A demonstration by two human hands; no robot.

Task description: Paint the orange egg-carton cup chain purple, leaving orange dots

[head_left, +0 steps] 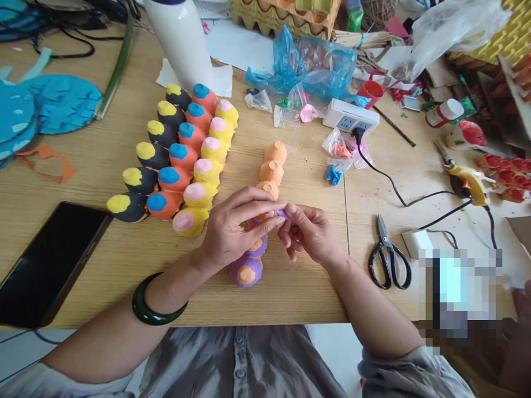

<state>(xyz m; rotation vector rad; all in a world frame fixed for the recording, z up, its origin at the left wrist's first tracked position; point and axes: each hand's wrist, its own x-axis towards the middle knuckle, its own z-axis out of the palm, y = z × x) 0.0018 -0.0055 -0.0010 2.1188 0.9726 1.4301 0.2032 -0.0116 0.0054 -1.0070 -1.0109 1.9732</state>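
My left hand (232, 224) and my right hand (313, 229) meet over a strip of egg-carton cups. Between their fingertips is a small bit of purple modelling clay (282, 213), pinched from both sides. The strip's near cups (246, 272) are coated purple with orange tops. Its far cups (274, 153) are plain orange. My left fingers cover part of the middle cups. To the left stand three finished-looking strips: black cups with yellow tops (160, 132), orange-red cups with blue tops (182, 157), and yellow cups with pink tops (207, 171).
Black-handled scissors (389, 257), a glue gun (468, 182) and a corded power strip (350, 117) lie to the right. Small clay bags (340, 146) sit beyond my right hand. A phone (53, 265) lies at left; a white bottle (182, 47) stands behind the strips.
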